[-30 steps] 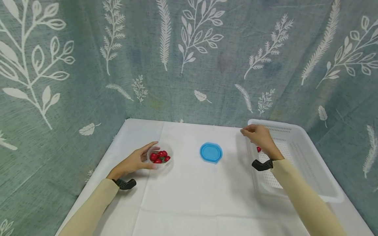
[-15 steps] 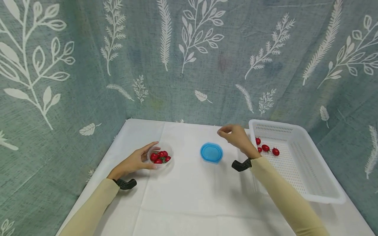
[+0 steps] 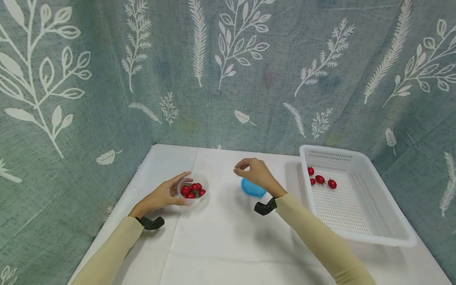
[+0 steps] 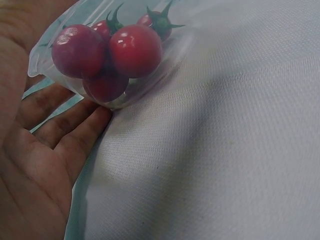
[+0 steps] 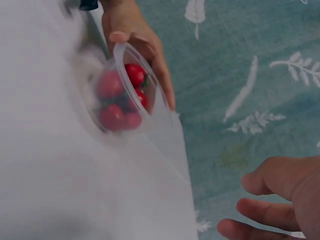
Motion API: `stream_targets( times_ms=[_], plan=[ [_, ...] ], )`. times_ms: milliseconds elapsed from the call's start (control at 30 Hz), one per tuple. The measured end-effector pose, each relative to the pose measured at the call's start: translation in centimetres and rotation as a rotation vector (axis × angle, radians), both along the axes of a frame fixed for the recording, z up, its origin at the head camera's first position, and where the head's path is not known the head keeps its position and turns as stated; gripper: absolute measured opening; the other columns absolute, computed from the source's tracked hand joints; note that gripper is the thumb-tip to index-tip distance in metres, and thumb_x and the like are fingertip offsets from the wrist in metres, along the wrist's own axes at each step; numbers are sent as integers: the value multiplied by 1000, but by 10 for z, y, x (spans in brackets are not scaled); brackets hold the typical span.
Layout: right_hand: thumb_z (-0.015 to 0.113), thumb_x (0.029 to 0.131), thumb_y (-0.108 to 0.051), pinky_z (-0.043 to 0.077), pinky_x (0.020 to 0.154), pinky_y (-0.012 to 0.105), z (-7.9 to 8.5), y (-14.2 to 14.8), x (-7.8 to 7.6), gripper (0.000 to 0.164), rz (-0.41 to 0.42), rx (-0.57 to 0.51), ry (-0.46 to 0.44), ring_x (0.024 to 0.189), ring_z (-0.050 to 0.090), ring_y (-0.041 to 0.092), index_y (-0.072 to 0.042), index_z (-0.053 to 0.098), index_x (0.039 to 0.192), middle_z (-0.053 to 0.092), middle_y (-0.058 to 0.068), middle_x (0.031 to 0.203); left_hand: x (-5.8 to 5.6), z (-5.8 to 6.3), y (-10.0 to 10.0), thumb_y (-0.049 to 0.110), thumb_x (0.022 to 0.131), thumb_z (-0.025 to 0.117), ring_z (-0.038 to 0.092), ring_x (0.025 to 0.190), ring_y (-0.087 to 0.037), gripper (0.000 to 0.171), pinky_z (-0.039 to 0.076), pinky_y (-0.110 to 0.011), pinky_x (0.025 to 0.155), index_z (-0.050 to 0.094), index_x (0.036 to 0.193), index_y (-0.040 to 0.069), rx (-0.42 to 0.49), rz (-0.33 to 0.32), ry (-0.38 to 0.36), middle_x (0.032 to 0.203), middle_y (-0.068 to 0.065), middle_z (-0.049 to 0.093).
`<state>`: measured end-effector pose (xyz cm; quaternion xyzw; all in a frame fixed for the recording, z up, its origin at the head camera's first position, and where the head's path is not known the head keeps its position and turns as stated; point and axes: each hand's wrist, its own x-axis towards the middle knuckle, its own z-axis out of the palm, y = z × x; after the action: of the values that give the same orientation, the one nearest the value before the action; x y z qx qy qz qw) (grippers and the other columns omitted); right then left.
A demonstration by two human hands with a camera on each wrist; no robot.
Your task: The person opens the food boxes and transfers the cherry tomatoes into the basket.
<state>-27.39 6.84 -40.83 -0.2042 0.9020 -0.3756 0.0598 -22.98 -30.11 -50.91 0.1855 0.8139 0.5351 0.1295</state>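
My left hand (image 3: pixel 165 194) holds a small clear plastic tub (image 5: pixel 120 55) on the table's left side, thumb on the near side and fingers on the far side. Several red cherry tomatoes (image 4: pixel 135 50) with green stems lie inside it. My right hand (image 3: pixel 257 173) is raised above the table's middle, partly covering a round blue lid (image 3: pixel 253 190). In the right wrist view its thumb and fingers are bent and apart, and nothing shows between them. On the right, a white perforated basket (image 3: pixel 360 238) contains several more cherry tomatoes (image 3: pixel 332 183) near its left wall.
A white cloth (image 3: pixel 213 237) covers the table. Behind and beside it hangs a grey-green leaf-patterned curtain (image 3: pixel 199 126). The basket's raised rim stands along the right side of the table.
My right hand has moved left from over the basket to above the blue lid, uncovering the tomatoes in the basket. The left hand and the tub have stayed in place.
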Motion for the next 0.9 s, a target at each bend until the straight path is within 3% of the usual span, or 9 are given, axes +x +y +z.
stream_targets(
  times_ms=[167, 367, 667, 900],
  plan=[
    [71, 98, -33, 56, 78, 37, -4, -22, 7, 23, 67, 5, 28, 90, 65, 16, -16, 77, 114, 73, -3, 101, 0, -1, 0, 29, 82, 90, 21, 155, -32, 106, 28, -57, 118, 25, 165, 26, 2, 6, -1, 160, -7, 41],
    [72, 98, -32, 52, 64, 31, -12, -48, 17, 26, 143, -37, -16, 69, 58, 17, -15, 76, 116, 72, -4, 105, 0, 0, 1, 30, 81, 91, 26, 153, -31, 107, 28, -56, 119, 25, 165, 27, 16, 13, -22, 160, -7, 42],
    [73, 97, -28, 53, 71, 27, -26, -87, 30, 24, 245, -46, -38, 97, 64, 13, -14, 77, 116, 72, -7, 101, 1, 0, 0, 30, 83, 89, 23, 154, -33, 107, 28, -59, 119, 23, 166, 26, -12, 5, 5, 161, -6, 41],
    [74, 97, -27, 53, 72, 22, -34, -107, 32, 14, 312, 24, -41, 86, 65, 4, -17, 79, 106, 74, -11, 96, 1, -3, -2, 29, 82, 90, 23, 155, -28, 106, 28, -58, 119, 23, 165, 30, -12, 9, 1, 160, 1, 42]
  ],
)
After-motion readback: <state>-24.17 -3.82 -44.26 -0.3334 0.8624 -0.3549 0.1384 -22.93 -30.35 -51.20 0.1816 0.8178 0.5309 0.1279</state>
